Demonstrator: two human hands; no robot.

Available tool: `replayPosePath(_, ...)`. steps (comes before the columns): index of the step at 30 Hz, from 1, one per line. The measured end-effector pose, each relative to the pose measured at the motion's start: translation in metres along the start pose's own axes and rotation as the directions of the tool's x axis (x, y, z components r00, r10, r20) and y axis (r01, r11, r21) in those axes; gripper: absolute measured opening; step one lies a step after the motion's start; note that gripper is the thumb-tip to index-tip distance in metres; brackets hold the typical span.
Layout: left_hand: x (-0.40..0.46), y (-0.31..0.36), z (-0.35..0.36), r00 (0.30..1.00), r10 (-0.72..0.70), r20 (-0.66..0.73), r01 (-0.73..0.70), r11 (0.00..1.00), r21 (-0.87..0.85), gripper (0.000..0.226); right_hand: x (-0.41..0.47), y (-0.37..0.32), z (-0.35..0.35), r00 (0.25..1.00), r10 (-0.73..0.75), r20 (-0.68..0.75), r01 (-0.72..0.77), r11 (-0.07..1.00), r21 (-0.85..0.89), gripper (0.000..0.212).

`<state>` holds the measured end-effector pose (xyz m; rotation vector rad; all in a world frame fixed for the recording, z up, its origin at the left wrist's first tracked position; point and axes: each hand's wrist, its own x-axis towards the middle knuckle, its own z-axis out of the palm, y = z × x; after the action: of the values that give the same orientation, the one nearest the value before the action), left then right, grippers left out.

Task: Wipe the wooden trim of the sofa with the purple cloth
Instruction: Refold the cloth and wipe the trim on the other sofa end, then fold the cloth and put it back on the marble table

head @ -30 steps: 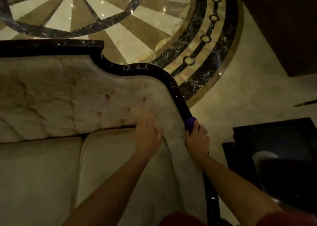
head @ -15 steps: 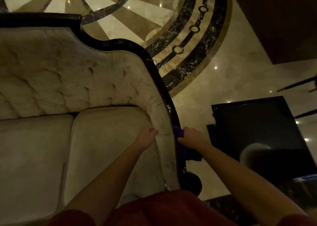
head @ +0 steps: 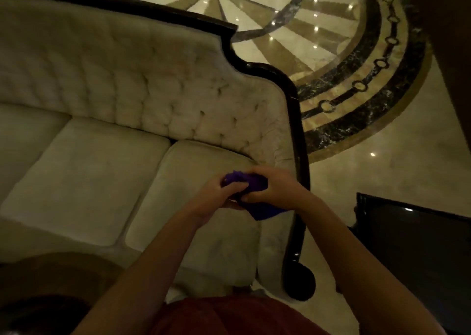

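Note:
The cream tufted sofa (head: 153,100) has dark glossy wooden trim (head: 295,141) running along its back and down the right arm to a rounded scroll end. Both hands meet above the right seat cushion, just left of the arm trim. The purple cloth (head: 257,210) is bunched between them. My left hand (head: 219,194) grips its left part and my right hand (head: 270,184) grips its right part, with a corner hanging below. The cloth is off the trim.
A dark low table (head: 413,253) stands on the floor to the right of the sofa arm. Polished marble floor with a circular inlaid pattern (head: 331,54) lies behind the sofa. A dark round object (head: 51,283) sits at the lower left.
My right hand has lifted the cloth off the arm trim and brought it left over the cushion. My left hand has left the upholstery and taken hold of the cloth too.

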<state>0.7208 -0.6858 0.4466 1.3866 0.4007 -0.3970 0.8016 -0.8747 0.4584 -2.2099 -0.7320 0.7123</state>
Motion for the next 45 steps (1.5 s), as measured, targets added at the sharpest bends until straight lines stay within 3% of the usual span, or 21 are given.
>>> replayPosePath(3, -0.035, 0.002, -0.037, 0.988, 0.075, -0.132, -0.073, 0.997, 0.022, 0.041, 0.017, -0.033, 0.028, 0.998, -0.055, 0.017, 0.053, 0.994, 0.098, 0.058)
replayPosePath(7, -0.074, 0.004, -0.079, 0.964, 0.132, -0.232, -0.149, 0.987, -0.061, 0.043, 0.022, -0.060, 0.061, 0.996, 0.073, -0.041, -0.049, 0.903, 0.427, 0.057)
replayPosePath(10, -0.112, -0.003, -0.131, 0.950, 0.130, -0.284, -0.207, 0.944, -0.259, 0.048, 0.027, -0.089, 0.110, 0.970, 0.236, -0.056, -0.149, 0.760, 0.632, 0.041)
replayPosePath(12, -0.140, -0.015, -0.170, 0.940, 0.148, -0.306, -0.259, 0.895, -0.364, 0.051, 0.031, -0.115, 0.152, 0.962, 0.268, 0.054, -0.210, 0.601, 0.771, 0.061)
replayPosePath(14, -0.160, -0.021, -0.192, 0.937, 0.171, -0.305, -0.298, 0.847, -0.440, 0.058, 0.033, -0.133, 0.183, 0.976, 0.179, 0.122, -0.193, 0.461, 0.866, 0.072)
replayPosePath(16, -0.175, -0.025, -0.210, 0.942, 0.179, -0.285, -0.301, 0.826, -0.477, 0.064, 0.040, -0.154, 0.203, 0.984, 0.142, 0.108, -0.160, 0.438, 0.884, 0.080)
replayPosePath(18, -0.204, -0.037, -0.255, 0.925, 0.172, -0.338, -0.332, 0.798, -0.503, 0.063, 0.061, -0.198, 0.241, 0.989, 0.102, 0.105, -0.144, 0.532, 0.835, 0.085)
replayPosePath(22, -0.234, -0.043, -0.294, 0.869, 0.147, -0.472, -0.369, 0.829, -0.421, 0.053, 0.080, -0.239, 0.272, 0.992, -0.015, 0.126, -0.090, 0.620, 0.779, 0.063)
replayPosePath(24, -0.255, -0.057, -0.333, 0.776, 0.152, -0.612, -0.417, 0.852, -0.317, 0.047, 0.108, -0.276, 0.300, 0.981, -0.043, 0.191, -0.121, 0.635, 0.763, 0.065)
replayPosePath(25, -0.255, -0.059, -0.329, 0.766, 0.156, -0.624, -0.412, 0.863, -0.291, 0.043, 0.104, -0.276, 0.300, 0.978, -0.009, 0.209, -0.158, 0.625, 0.764, 0.068)
replayPosePath(27, -0.274, -0.078, -0.362, 0.640, 0.106, -0.761, -0.492, 0.817, -0.300, 0.034, 0.131, -0.312, 0.329, 0.924, -0.067, 0.376, -0.243, 0.656, 0.714, 0.069)
replayPosePath(28, -0.273, -0.077, -0.357, 0.623, 0.076, -0.779, -0.504, 0.800, -0.325, 0.031, 0.130, -0.312, 0.326, 0.924, -0.059, 0.377, -0.253, 0.646, 0.720, 0.069)
replayPosePath(30, -0.289, -0.095, -0.386, 0.482, -0.042, -0.875, -0.581, 0.732, -0.355, 0.029, 0.157, -0.341, 0.356, 0.853, -0.125, 0.507, -0.298, 0.681, 0.669, 0.081)
replayPosePath(34, -0.307, -0.111, -0.419, 0.383, -0.174, -0.907, -0.645, 0.653, -0.397, 0.046, 0.194, -0.362, 0.395, 0.738, -0.111, 0.665, -0.413, 0.705, 0.576, 0.092)
replayPosePath(38, -0.331, -0.123, -0.472, 0.320, -0.192, -0.928, -0.718, 0.590, -0.370, 0.055, 0.245, -0.392, 0.449, 0.559, -0.049, 0.828, -0.518, 0.759, 0.395, 0.075)
replayPosePath(40, -0.336, -0.127, -0.495, 0.283, -0.266, -0.921, -0.731, 0.562, -0.387, 0.055, 0.269, -0.417, 0.470, 0.485, -0.063, 0.872, -0.520, 0.782, 0.345, 0.072)
replayPosePath(42, -0.340, -0.129, -0.516, 0.175, -0.342, -0.923, -0.667, 0.649, -0.367, 0.048, 0.289, -0.447, 0.489, 0.518, -0.092, 0.851, -0.456, 0.811, 0.365, 0.069)
replayPosePath(44, -0.345, -0.130, -0.535, -0.009, -0.424, -0.906, -0.493, 0.790, -0.365, 0.032, 0.311, -0.484, 0.509, 0.621, -0.134, 0.772, -0.317, 0.859, 0.403, 0.056)
replayPosePath(45, -0.349, -0.131, -0.544, -0.087, -0.471, -0.878, -0.425, 0.815, -0.394, 0.021, 0.322, -0.501, 0.521, 0.673, -0.158, 0.722, -0.204, 0.899, 0.387, 0.047)
